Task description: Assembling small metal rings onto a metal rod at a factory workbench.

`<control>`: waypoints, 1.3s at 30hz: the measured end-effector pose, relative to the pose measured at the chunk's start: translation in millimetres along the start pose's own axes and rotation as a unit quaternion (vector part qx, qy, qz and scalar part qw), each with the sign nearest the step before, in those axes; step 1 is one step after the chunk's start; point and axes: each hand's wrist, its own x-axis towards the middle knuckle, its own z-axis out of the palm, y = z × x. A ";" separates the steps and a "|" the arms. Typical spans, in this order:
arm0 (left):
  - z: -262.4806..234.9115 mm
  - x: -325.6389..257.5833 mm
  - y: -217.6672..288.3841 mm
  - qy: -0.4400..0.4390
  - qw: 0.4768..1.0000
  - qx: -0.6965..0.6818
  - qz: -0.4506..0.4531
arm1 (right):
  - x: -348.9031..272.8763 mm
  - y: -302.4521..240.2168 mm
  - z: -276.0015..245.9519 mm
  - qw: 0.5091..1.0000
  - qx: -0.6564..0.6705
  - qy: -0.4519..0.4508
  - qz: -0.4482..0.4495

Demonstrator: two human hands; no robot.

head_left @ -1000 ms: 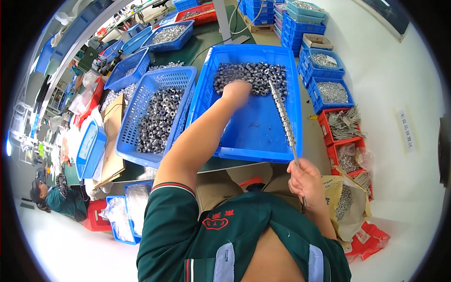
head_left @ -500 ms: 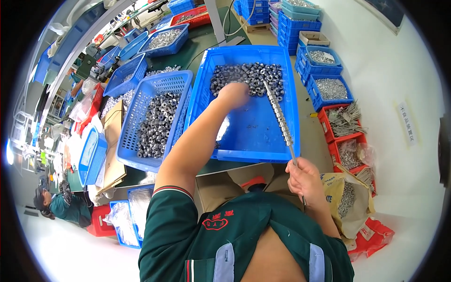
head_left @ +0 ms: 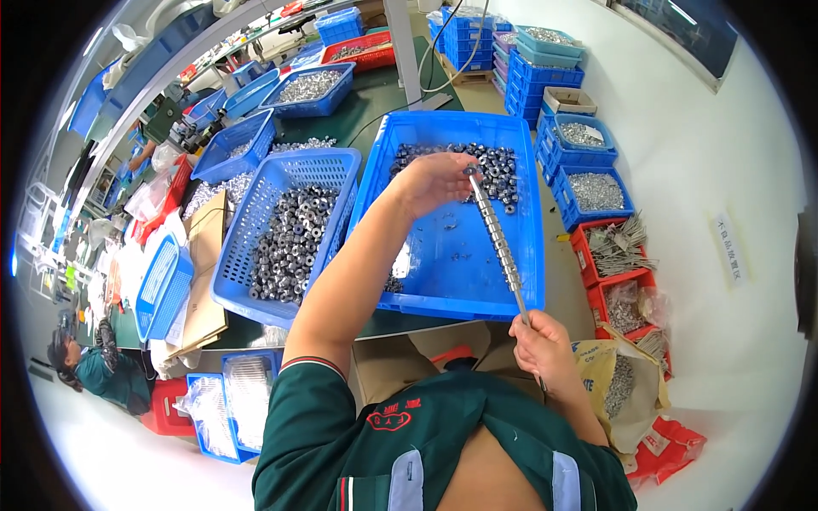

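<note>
A slim metal rod (head_left: 521, 303) slants over the large blue tray (head_left: 464, 277), with a row of shiny metal rings (head_left: 496, 234) threaded along its upper part. My right hand (head_left: 544, 347) is closed around the rod's lower end, by the tray's near right corner. At the rod's upper tip, my left hand (head_left: 433, 182) pinches a small dark metal ring (head_left: 469, 170) between thumb and fingers; whether the tip is inside it I cannot tell. Below and beyond that hand lies a heap of loose metal rings (head_left: 498, 175) at the tray's far end.
Left of the tray stands a perforated blue basket (head_left: 223, 271) of similar rings. Blue crates (head_left: 594, 192) and red bins (head_left: 588, 260) line the right side. An open sack (head_left: 592, 362) stands at lower right. Another person (head_left: 106, 375) is at far left.
My left hand has come up from the heap to the rod's tip with a ring in its fingers. My right hand still grips the rod, slightly lower in view.
</note>
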 end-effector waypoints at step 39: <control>26.4 -84.6 103.6 0.045 0.795 0.558 0.233 | 24.8 -43.3 42.8 0.996 -0.015 -0.088 0.021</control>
